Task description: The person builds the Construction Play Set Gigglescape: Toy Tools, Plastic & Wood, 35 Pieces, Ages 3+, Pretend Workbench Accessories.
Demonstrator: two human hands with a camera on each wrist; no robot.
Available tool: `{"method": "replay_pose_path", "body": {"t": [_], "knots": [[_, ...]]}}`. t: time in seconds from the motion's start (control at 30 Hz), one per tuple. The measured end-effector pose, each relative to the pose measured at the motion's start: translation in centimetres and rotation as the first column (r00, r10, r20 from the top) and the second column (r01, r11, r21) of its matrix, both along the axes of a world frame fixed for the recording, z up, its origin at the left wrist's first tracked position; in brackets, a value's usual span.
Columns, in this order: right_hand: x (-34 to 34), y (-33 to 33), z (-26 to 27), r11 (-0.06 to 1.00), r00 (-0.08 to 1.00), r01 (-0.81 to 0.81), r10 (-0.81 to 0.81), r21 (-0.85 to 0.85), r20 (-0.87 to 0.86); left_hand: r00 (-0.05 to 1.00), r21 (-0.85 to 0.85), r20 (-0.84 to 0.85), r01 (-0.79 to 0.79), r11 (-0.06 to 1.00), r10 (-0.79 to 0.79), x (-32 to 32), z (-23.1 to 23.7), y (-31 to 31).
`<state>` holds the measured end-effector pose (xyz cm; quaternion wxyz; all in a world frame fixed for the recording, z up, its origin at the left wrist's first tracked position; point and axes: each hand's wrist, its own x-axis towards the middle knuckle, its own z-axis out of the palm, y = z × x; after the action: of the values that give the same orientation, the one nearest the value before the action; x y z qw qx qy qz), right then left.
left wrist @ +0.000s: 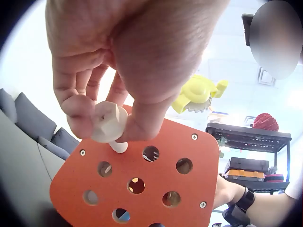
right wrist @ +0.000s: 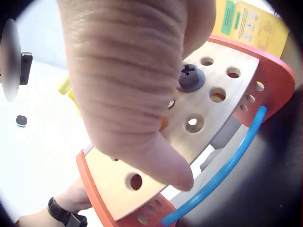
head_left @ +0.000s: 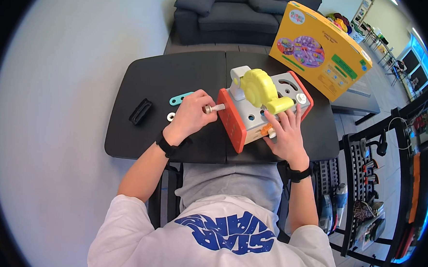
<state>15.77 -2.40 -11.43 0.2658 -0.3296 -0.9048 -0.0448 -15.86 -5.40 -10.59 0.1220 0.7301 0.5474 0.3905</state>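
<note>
1 cream, hex-headed threaded bolt (head_left: 218, 107) is sitting between the pinching fingers of the left hand (head_left: 191, 113), its tip at a red drilled panel (head_left: 231, 122), contact unclear, while the right hand (head_left: 289, 140), fingers extended, is resting on the grey-topped wooden toy box (head_left: 242, 109); keeping the bolt square is probably helping

Head view bright, evenly lit; bluish glare at far-right windows (head_left: 423, 53); heavy fisheye bend, black corners. Left wrist: ceiling (left wrist: 236, 101) blown pale, left hand (left wrist: 130, 66) shaded against it. Right wrist: left background washed near-white.
</note>
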Motion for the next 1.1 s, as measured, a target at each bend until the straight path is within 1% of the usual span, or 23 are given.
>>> {"method": "replay_pose_path", "body": {"t": [0.03, 0.07, 0.13, 0.27, 0.33, 0.37, 0.43, 0.47, 0.53, 0.57, 0.63, 0.67, 0.73, 0.77, 0.83, 0.87, 0.93, 0.97, 1.03, 1.1], "knots": [[0.0, 0.2, -0.3, 0.999, 1.0, -0.002, 0.003, 0.049, -0.008, 1.0, 0.01, 0.023, -0.005, 1.0, 0.005, 0.0, -0.1, 0.0], [0.0, 0.3, -0.6, 0.999, 1.0, -0.003, 0.003, 0.05, -0.007, 1.0, 0.011, 0.024, -0.006, 1.0, 0.005, 0.0, -0.2, 0.1], [0.0, 0.5, -1.3, 0.992, 0.999, -0.017, 0.021, 0.125, -0.03, 0.998, 0.023, 0.055, 0.011, 1.0, -0.013, 0.2, -0.4, 0.3], [-0.2, 0.7, -2.6, 0.983, 0.998, -0.044, 0.052, 0.179, -0.04, 0.997, 0.0, 0.069, 0.041, 0.999, -0.041, 1.1, -0.1, 0.7], [-0.4, 0.7, -2.7, 0.965, 0.993, -0.086, 0.104, 0.247, -0.057, 0.987, -0.036, 0.163, 0.018, 0.999, -0.012, 1.8, 0.4, 0.7], [-0.4, 0.7, -2.6, 0.965, 0.993, -0.085, 0.103, 0.249, -0.058, 0.987, -0.035, 0.163, 0.019, 0.999, -0.013, 1.8, 0.3, 0.7], [-0.5, 0.5, -2.1, 0.963, 0.994, -0.085, 0.099, 0.255, -0.043, 0.926, -0.084, 0.374, 0.082, 0.993, -0.044, 1.9, 0.0, 0.6], [-0.5, 0.5, -1.9, 0.963, 0.994, -0.085, 0.1, 0.256, -0.044, 0.927, -0.084, 0.372, 0.081, 0.993, -0.044, 1.8, -0.1, 0.7], [-0.6, 0.4, -1.1, 0.96, 0.993, -0.106, 0.117, 0.26, -0.026, 0.94, -0.159, 0.337, 0.111, 0.981, -0.052, 1.2, -0.2, 0.6], [-0.8, 0.3, -0.6, 0.96, 0.993, -0.108, 0.119, 0.259, -0.027, 0.941, -0.16, 0.336, 0.108, 0.981, -0.049, 0.9, -0.3, 0.6], [-1.2, 0.1, 0.9, 0.961, 0.987, -0.153, 0.16, 0.229, -0.012, 0.943, -0.17, 0.33, 0.091, 0.981, -0.03, 0.5, -0.3, 0.5], [-1.4, -0.1, 1.7, 0.962, 0.987, -0.151, 0.158, 0.227, -0.013, 0.943, -0.172, 0.33, 0.094, 0.981, -0.032, 0.4, -0.3, 0.4], [-1.8, -0.4, 3.5, 0.972, 0.981, -0.195, 0.194, 0.128, 0.021, 0.962, -0.159, 0.271, 0.07, 0.985, -0.024, 0.2, -0.1, 0.4], [-2.1, -0.4, 4.4, 0.973, 0.981, -0.193, 0.192, 0.129, 0.02, 0.962, -0.158, 0.271, 0.071, 0.985, -0.026, 0.2, -0.1, 0.5], [-2.6, -0.4, 6.1, 0.973, 0.973, -0.231, 0.23, 0.017, 0.031, 0.958, -0.117, 0.287, 0.062, 0.991, -0.026, 0.1, -0.4, 0.7], [-2.9, -0.2, 6.7, 0.973, 0.973, -0.23, 0.229, 0.019, 0.031, 0.958, -0.116, 0.287, 0.063, 0.991, -0.028, 0.1, -0.5, 0.8], [-3.4, 0.5, 7.9, 0.97, 0.967, -0.243, 0.244, -0.03, 0.077, 0.958, -0.16, 0.285, 0.02, 0.987, 0.027, 0.0, -0.6, 1.0], [-3.7, 0.9, 8.3, 0.97, 0.967, -0.241, 0.242, -0.027, 0.077, 0.959, -0.157, 0.284, 0.021, 0.987, 0.024, -0.1, -0.5, 1.0], [-4.2, 1.8, 8.9, 0.951, 0.955, -0.296, 0.297, -0.092, 0.005, 0.964, -0.233, 0.26, 0.01, 0.972, 0.053, -0.3, -0.4, 1.0], [-4.8, 2.6, 9.2, 0.943, 0.948, -0.317, 0.317, -0.1, -0.017, 0.959, -0.245, 0.279, 0.016, 0.969, 0.055, -0.6, -1.1, 1.3]]}}
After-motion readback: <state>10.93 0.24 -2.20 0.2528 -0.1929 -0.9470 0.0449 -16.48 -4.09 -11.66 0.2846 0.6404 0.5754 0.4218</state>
